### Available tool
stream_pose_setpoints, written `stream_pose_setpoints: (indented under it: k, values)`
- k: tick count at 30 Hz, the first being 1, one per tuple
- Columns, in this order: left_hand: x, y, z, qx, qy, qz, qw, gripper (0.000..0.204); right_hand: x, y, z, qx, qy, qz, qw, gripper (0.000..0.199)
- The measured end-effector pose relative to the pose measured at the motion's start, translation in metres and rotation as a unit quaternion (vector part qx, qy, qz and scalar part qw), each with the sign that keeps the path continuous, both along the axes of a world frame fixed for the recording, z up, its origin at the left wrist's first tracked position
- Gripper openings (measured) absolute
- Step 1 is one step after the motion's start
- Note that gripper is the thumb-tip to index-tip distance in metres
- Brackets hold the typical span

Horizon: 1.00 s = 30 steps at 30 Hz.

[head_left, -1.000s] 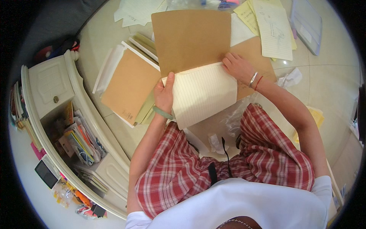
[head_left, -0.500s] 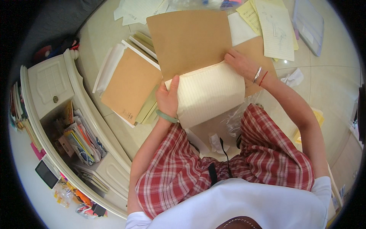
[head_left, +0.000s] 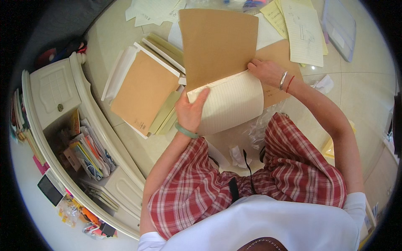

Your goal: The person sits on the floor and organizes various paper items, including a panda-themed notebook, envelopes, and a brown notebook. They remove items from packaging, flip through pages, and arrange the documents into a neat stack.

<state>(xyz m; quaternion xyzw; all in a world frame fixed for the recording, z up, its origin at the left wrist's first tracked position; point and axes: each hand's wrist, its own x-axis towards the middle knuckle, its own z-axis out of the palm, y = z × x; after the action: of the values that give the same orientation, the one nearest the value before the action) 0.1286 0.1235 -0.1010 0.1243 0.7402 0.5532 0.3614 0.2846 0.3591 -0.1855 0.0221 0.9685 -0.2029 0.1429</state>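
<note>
On the floor ahead of the knees, the left hand (head_left: 190, 111) now grips the lined notebook (head_left: 228, 104)'s near-left edge as the right hand (head_left: 264, 71) has lifted its brown cover (head_left: 217, 44) upright.

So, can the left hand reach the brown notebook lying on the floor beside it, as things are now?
Probably yes. The brown notebook lies uncovered just left of the left hand, nothing between them. But that hand holds the lined pages and must release them first.
</note>
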Motion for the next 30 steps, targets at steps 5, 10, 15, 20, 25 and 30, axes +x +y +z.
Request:
stream_pose_setpoints:
  k: [5,10,15,20,25,30]
  values:
    - [0.002,0.004,0.007,-0.086,0.061,-0.069,0.992,0.036,-0.003,-0.009,0.017,0.024,-0.086,-0.005,0.996,0.014]
    - [0.008,-0.006,-0.001,-0.076,0.110,-0.073,0.988,0.046,-0.005,-0.020,0.021,-0.035,-0.139,-0.129,0.981,0.017]
    - [0.012,-0.009,-0.010,-0.048,0.071,-0.052,0.995,0.045,0.014,-0.013,-0.002,-0.127,-0.063,-0.193,0.971,0.025]
    - [0.002,-0.015,-0.019,-0.037,-0.035,-0.008,0.999,0.036,0.011,0.001,0.021,-0.105,-0.013,-0.169,0.980,0.033]
    - [0.011,-0.002,-0.013,-0.015,-0.038,-0.003,0.999,0.031,-0.020,-0.057,0.060,-0.143,0.140,-0.120,0.972,0.028]
    - [0.017,0.005,0.000,-0.036,-0.019,-0.026,0.999,0.029,-0.033,-0.068,0.050,-0.144,0.185,-0.102,0.967,0.024]
